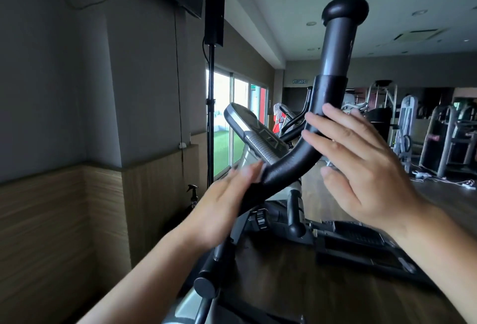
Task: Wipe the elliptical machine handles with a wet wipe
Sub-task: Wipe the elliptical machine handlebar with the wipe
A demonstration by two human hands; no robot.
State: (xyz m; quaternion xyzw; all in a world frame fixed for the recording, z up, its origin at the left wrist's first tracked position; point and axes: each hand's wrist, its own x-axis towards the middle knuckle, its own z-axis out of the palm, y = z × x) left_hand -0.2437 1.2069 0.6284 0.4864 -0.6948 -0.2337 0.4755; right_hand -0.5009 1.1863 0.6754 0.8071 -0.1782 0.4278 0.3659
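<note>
Bare forearms rise from the bottom edge, the left one closest to the camera. At far left, a wood-panelled wall runs along the room, and a dark spray bottle [193, 195] stands low against it beside a thin black stand pole [211, 117]. The left hand [224, 205], blurred, lies against the lower stretch of the elliptical handle [333, 71], its fingers straight and pointing up along the bar. A sliver of white wet wipe [261, 175] shows at its fingertips, pressed to the handle; whether the thumb wraps behind the bar cannot be seen. Behind this hand sits the machine's tilted console [260, 140]. The handle is black and curves upward from lower left to a rounded knob near the ceiling line. The right hand [366, 174] is held apart from the left, on the other side of the bend, fingers straight and spread, with the upper fingertips touching the handle's curve. Below it lies a black foot pedal [361, 238] over the wooden floor. Grey weight machines [407, 127] stand in the background at right.
</note>
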